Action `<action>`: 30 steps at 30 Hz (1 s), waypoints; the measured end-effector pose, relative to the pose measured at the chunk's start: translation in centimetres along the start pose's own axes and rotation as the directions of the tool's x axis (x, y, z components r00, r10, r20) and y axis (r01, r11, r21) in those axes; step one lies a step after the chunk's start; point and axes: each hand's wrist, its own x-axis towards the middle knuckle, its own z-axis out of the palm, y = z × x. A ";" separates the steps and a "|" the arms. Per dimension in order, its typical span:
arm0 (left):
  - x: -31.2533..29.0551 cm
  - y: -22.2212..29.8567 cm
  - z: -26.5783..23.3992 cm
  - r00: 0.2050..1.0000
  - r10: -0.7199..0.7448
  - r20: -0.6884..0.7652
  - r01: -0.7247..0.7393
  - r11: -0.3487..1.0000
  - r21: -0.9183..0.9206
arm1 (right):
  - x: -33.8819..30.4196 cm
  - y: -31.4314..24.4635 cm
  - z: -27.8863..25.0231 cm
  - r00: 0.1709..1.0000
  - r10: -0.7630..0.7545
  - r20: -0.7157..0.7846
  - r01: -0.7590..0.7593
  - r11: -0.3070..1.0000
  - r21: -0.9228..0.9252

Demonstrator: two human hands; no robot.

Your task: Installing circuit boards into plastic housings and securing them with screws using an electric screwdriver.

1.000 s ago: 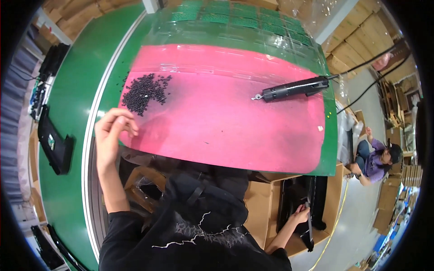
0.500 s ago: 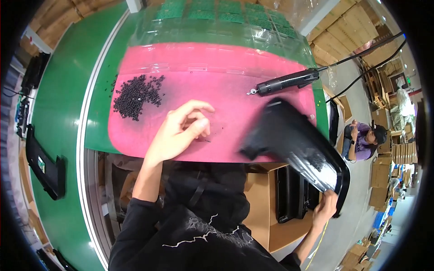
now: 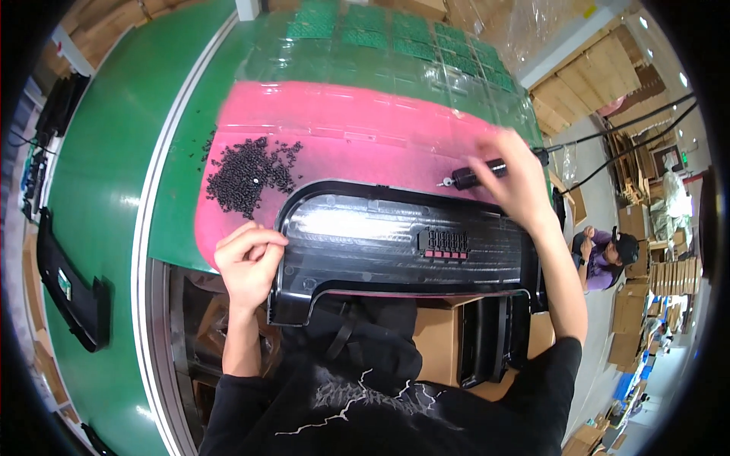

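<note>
A long black plastic cover (image 3: 365,262) lies hollow side up across the near part of the pink mat (image 3: 304,106). A slotted grille (image 3: 445,243) sits right of its middle. My left hand (image 3: 251,258) pinches the cover's left end between thumb and fingers. Over the black electric screwdriver (image 3: 475,176) at the mat's right hovers my right hand (image 3: 517,178). It is somewhat blurred, thumb and fingers apart, and partly hides the tool. Many small black screws (image 3: 247,178) lie heaped on the mat's left side, just beyond my left hand.
Clear plastic trays with green circuit boards (image 3: 411,34) stand at the back of the table. Another black cover (image 3: 72,289) rests on the green surface to the left. Below the table edge, a cardboard box (image 3: 437,342) holds black parts. A person (image 3: 604,254) sits farther right.
The black cover has swung from the right onto the mat and lies crosswise. My left hand has taken its left end. My right hand has let go and moved up to the screwdriver.
</note>
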 end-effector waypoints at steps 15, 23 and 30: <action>0.5 -1.8 0.3 0.986 0.059 -0.154 -0.091 0.973 -0.210 | 20.2 13.4 14.6 0.917 0.383 0.115 -0.270 0.805 -0.528; 0.6 -1.6 -0.2 0.995 0.059 -0.086 -0.086 0.928 -0.364 | 16.7 8.0 10.2 0.907 0.332 -0.258 -0.378 0.913 -0.155; 6.2 3.7 -0.1 0.951 -0.024 0.309 0.063 0.991 -0.115 | 5.9 -5.4 3.3 0.977 0.212 -0.032 -0.038 0.314 0.949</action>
